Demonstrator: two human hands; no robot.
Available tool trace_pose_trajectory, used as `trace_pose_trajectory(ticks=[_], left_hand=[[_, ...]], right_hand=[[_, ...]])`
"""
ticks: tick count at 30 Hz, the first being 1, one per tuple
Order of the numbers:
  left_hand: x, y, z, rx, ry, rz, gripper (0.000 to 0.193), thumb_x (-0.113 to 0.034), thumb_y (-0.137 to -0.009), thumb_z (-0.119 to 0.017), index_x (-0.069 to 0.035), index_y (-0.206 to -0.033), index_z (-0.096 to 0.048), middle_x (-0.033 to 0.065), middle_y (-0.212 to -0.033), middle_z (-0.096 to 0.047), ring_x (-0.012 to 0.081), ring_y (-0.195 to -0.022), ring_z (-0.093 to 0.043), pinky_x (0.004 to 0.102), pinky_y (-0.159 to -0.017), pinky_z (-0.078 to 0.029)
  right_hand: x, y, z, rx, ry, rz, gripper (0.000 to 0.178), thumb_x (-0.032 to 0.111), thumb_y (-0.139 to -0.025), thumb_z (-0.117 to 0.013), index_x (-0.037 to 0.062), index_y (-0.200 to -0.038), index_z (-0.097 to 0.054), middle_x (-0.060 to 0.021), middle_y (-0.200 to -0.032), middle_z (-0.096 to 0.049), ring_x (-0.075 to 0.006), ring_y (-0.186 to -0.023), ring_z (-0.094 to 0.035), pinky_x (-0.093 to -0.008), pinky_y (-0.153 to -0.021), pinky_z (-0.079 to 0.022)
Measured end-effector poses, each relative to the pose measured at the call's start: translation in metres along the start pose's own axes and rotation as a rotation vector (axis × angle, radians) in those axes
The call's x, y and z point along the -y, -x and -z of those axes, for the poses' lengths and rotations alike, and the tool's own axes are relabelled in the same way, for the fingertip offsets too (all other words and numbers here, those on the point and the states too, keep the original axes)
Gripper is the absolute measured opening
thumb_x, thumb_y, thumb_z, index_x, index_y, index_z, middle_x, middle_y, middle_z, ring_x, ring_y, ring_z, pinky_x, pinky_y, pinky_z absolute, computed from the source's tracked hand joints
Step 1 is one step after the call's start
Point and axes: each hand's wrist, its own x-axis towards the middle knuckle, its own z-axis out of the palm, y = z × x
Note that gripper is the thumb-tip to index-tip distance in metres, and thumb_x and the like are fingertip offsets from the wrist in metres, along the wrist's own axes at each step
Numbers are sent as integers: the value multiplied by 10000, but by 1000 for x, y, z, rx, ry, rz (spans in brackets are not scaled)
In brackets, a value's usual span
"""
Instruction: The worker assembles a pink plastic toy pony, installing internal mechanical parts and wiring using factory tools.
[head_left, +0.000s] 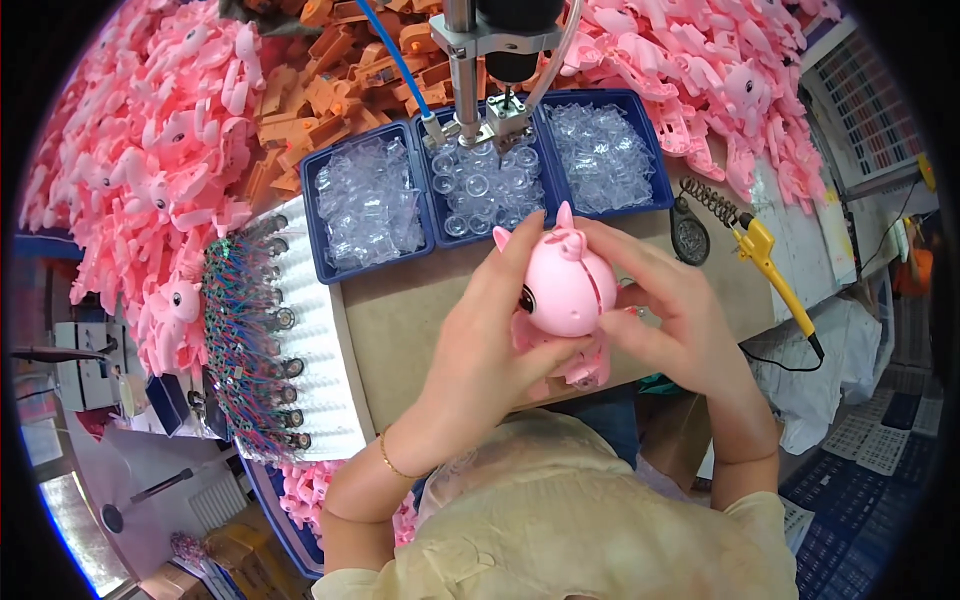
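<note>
Pink toy (570,285): probably light, stiff, slippery; best cupped round the head (560,305).
Left hand (488,318): grasping it, nine o'clock.
Right hand (675,305): grasping it, three o'clock.

1. The toy figure (562,300) sits between my left hand (490,310) and right hand (672,300), above the near edge of the surface (400,320).
2. Three trays (385,263) stand side by side toward its far edge, moulded parts (325,100) heaped behind.
3. Along my left edge lies a foam sheet (338,380), wired parts (240,345) on it.
4. A handled tool (773,275) lies near the right edge.
</note>
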Motion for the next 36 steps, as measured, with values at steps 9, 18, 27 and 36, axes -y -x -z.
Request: trace_pose_trajectory(ticks=[9, 18, 27, 36], left_hand=[[-8, -17, 22, 152, 452, 263, 710, -221, -817, -673, 9, -1378, -303, 118, -1260, -494, 168, -1090, -523, 303, -917, -434], [-16, -7, 16, 150, 656, 277, 778, -359, -788, -688, 18, -1363, -325, 123, -1276, -481, 191, -1138, -500, 326, -950, -409], [-23, -5, 22, 173, 631, 325, 656, -127, -832, -642, 9, -1372, -294, 109, -1211, -492, 132, -1021, -537, 272, -851, -464], [-15, -6, 14, 100, 508, 360, 690, -186, -787, -689, 19, -1343, -337, 119, -1143, -533, 135, -961, -565, 268, -779, -496]], right_hand=[[2, -11, -8, -69, -270, -118, 573, 382, -909, -519, -28, -1297, -422, -126, -1248, -503, -175, -1125, -488, -298, -948, -383], [-6, -11, -16, -231, 130, 147, 715, 586, -888, -380, -40, -1222, -470, -142, -1123, -520, -221, -1022, -529, -306, -882, -400], [3, -5, -20, -119, 57, 12, 784, 622, -864, -388, -69, -1230, -444, -194, -1199, -503, -287, -1084, -522, -355, -905, -399], [-4, -10, -17, -47, 244, 174, 740, 578, -857, -444, -64, -1224, -445, -217, -1194, -493, -348, -1117, -489, -386, -938, -376]])
